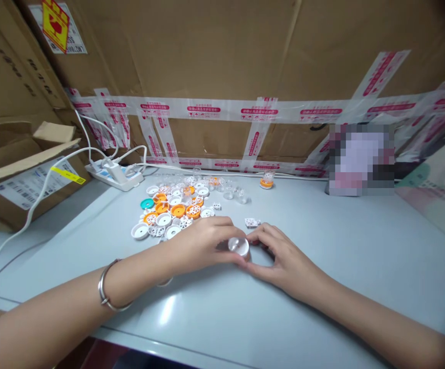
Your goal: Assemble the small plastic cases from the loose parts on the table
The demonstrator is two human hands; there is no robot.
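Note:
Between my two hands is a small clear plastic dome (pixel 238 247) with a pale rim. My left hand (pixel 210 241) grips it from the left, thumb and fingers round its side. From the right, my right hand (pixel 278 253) pinches the same piece at its edge with thumb and fingertips. A white openwork part (pixel 252 223) lies just behind my right fingers. Beyond my left hand spreads a loose pile of white round caps (pixel 164 220), orange round caps (pixel 177 210), a teal cap (pixel 147 204) and clear domes (pixel 241 196).
An orange-based piece with a clear dome (pixel 267 180) stands at the back. A power strip (pixel 118 177) with white cables and an open cardboard box (pixel 30 174) are at left. A large taped carton (pixel 207 56) walls off the back. A blurred upright object (pixel 360 161) stands back right.

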